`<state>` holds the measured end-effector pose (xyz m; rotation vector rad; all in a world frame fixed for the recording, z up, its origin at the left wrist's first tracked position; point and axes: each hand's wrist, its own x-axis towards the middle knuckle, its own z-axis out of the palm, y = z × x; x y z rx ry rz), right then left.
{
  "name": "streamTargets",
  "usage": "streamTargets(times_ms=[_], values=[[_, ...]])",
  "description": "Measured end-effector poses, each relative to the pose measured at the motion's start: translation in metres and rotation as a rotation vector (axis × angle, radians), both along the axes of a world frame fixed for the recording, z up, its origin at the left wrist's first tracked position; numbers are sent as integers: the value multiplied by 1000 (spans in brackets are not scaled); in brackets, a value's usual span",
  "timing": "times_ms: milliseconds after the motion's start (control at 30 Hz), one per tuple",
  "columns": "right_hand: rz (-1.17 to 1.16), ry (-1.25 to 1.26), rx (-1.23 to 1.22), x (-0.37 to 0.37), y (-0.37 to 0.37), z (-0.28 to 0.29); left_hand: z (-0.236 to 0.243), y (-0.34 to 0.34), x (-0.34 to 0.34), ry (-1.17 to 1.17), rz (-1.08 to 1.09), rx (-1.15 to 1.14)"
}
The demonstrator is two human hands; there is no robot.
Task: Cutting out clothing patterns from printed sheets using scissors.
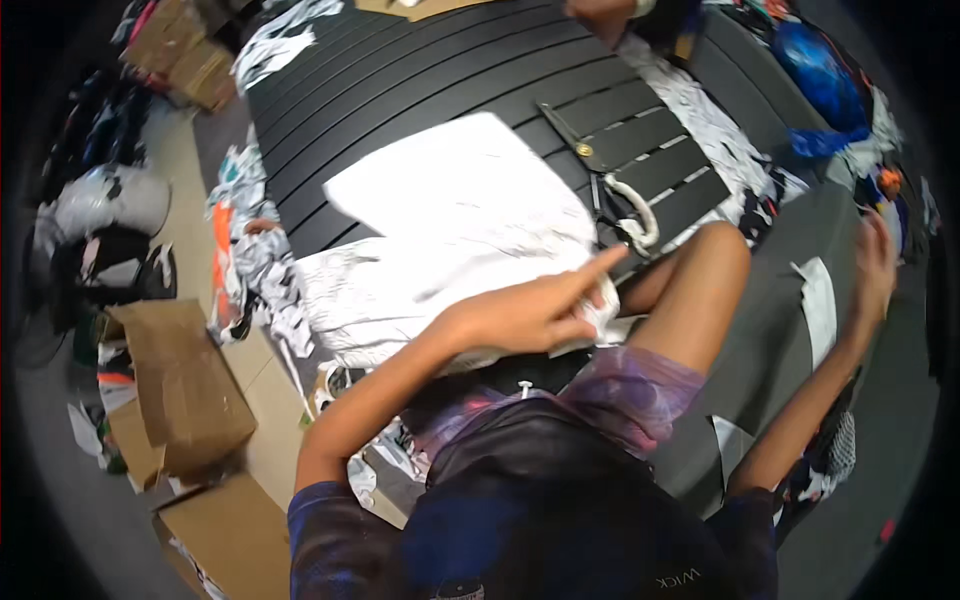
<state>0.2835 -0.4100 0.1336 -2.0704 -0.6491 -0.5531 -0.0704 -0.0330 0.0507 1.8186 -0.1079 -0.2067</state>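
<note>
White cloth (pixel 470 200) lies in a loose, folded pile over the near part of a dark slatted table (pixel 400 90) and reaches my lap. My left hand (pixel 550 312) is at its near right corner, with the index finger stretched out and the other fingers closed on a bit of the cloth. Beside the cloth on the right lie large scissors (pixel 590 165), one handle loop wrapped in white, blades pointing away from me. Far out to the right, my right hand (pixel 875 262) is raised over a grey seat with its fingers apart; I see nothing in it.
Fabric scraps (pixel 265 270) cover the floor along the table's left side. Open cardboard boxes (pixel 185 385) stand at the left. On the right, a grey sofa (pixel 770 270) holds white cloth pieces (pixel 818 305). Another person's arm (pixel 600 10) shows at the table's far edge.
</note>
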Motion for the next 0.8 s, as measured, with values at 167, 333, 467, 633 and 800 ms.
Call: streamTargets(times_ms=[167, 333, 467, 633, 800], values=[[767, 422, -41, -101, 265, -86, 21, 39, -57, -54, 276, 60], [1170, 156, -129, -196, 360, -92, 7, 85, -125, -7, 768, 635], [1324, 12, -294, -234, 376, -101, -32, 91, -148, -98, 792, 892], [1263, 84, -257, -227, 386, -98, -51, 103, -160, -114, 857, 741], [1005, 419, 169, -179, 364, -50, -44, 92, -166, -249, 996, 566]])
